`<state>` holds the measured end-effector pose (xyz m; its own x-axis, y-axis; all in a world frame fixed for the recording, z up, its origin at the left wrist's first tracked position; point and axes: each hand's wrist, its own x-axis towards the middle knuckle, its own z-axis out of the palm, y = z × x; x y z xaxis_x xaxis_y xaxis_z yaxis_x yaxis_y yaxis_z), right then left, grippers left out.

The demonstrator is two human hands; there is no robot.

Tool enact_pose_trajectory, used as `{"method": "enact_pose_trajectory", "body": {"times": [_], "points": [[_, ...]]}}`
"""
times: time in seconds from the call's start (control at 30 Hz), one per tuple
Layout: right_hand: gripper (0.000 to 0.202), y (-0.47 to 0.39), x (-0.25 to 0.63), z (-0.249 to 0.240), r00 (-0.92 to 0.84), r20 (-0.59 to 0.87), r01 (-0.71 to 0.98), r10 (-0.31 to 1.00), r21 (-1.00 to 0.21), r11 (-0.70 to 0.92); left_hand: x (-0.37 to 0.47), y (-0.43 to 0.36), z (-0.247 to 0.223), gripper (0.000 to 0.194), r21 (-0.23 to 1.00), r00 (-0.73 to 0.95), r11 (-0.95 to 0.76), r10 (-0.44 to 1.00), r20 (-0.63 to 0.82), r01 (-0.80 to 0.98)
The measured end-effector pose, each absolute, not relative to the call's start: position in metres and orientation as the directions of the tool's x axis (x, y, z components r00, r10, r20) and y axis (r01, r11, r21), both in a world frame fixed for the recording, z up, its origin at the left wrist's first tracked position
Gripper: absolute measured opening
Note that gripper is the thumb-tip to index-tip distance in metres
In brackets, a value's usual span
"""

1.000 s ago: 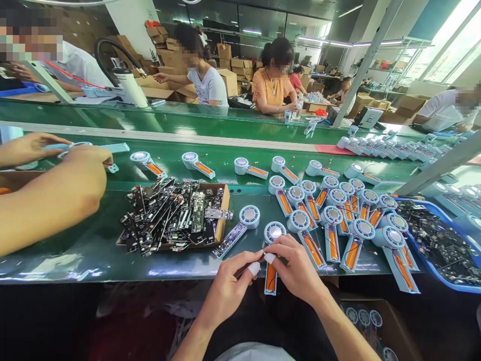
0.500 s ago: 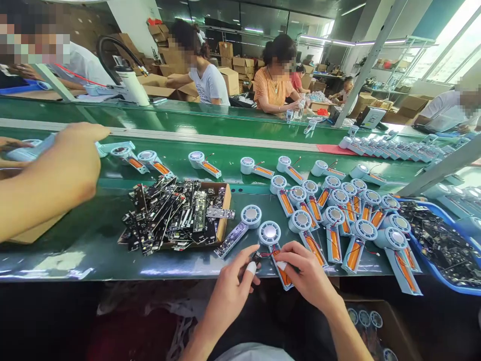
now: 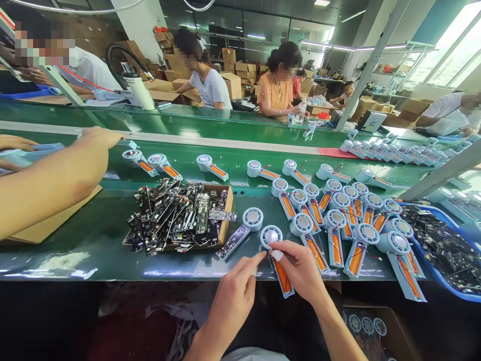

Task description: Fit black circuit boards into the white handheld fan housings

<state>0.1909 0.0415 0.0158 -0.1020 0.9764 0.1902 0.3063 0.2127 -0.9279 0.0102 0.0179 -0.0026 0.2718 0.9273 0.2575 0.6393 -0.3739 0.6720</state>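
Observation:
A light-blue handheld fan point(image 3: 283, 282) with an orange strip in its open handle lies in front of me, its round head pointing away. My right hand point(image 3: 300, 265) is over the fan's neck, thumb and fingers pinched on the thin wires that come out there. My left hand point(image 3: 236, 286) is beside the neck, its fingers closed and the index tip close to the right fingertips. The small dark circuit board in it is mostly hidden behind the fingers. White covers are on a right fingertip. Left of these lies another fan point(image 3: 252, 218) with a circuit board point(image 3: 233, 241) on its handle.
A cardboard box point(image 3: 227, 200) heaped with circuit boards point(image 3: 176, 215) stands at left. Several open fans point(image 3: 336, 235) crowd the right, beside a blue tray point(image 3: 443, 220) of boards. More fans lie on the green belt point(image 3: 233, 150). A co-worker's arm point(image 3: 63, 185) reaches in at far left.
My left hand has turned over, hiding the board, and come closer to the fan's neck. My right hand has shifted slightly up toward the fan head. The co-worker's arm has moved right.

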Motion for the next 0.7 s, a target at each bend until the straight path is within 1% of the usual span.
{"method": "enact_pose_trajectory", "body": {"times": [0.07, 0.13, 0.2, 0.27, 0.4, 0.53, 0.7], "points": [[0.021, 0.041, 0.192, 0.018, -0.111, 0.144, 0.283, 0.983, -0.944, 0.170, 0.011, 0.020, -0.001, 0.041, 0.788, 0.184, -0.275, 0.961, 0.207, 0.551], [0.020, 0.040, 0.192, 0.020, -0.092, 0.083, 0.270, 0.992, -0.957, 0.105, 0.013, 0.022, 0.001, 0.039, 0.869, 0.104, -0.149, 0.988, 0.113, 0.472], [0.016, 0.040, 0.191, 0.024, -0.087, 0.061, 0.292, 0.994, -0.953, 0.084, 0.015, 0.022, 0.002, 0.038, 0.913, 0.074, -0.053, 0.997, 0.025, 0.404], [0.014, 0.039, 0.189, 0.028, -0.102, 0.093, 0.364, 0.990, -0.923, 0.124, 0.016, 0.022, 0.004, 0.036, 0.929, 0.071, -0.008, 0.997, -0.020, 0.371], [0.019, 0.037, 0.184, 0.028, -0.159, 0.230, 0.519, 0.960, -0.808, 0.279, 0.017, 0.020, 0.008, 0.033, 0.930, 0.078, -0.009, 0.997, -0.021, 0.366], [0.025, 0.035, 0.184, 0.020, -0.250, 0.356, 0.584, 0.901, -0.687, 0.433, 0.017, 0.019, 0.008, 0.033, 0.932, 0.067, -0.023, 0.998, -0.002, 0.361], [0.026, 0.035, 0.186, 0.016, -0.299, 0.405, 0.627, 0.864, -0.599, 0.498, 0.017, 0.018, 0.004, 0.031, 0.920, 0.072, -0.053, 0.997, 0.027, 0.388]]}}
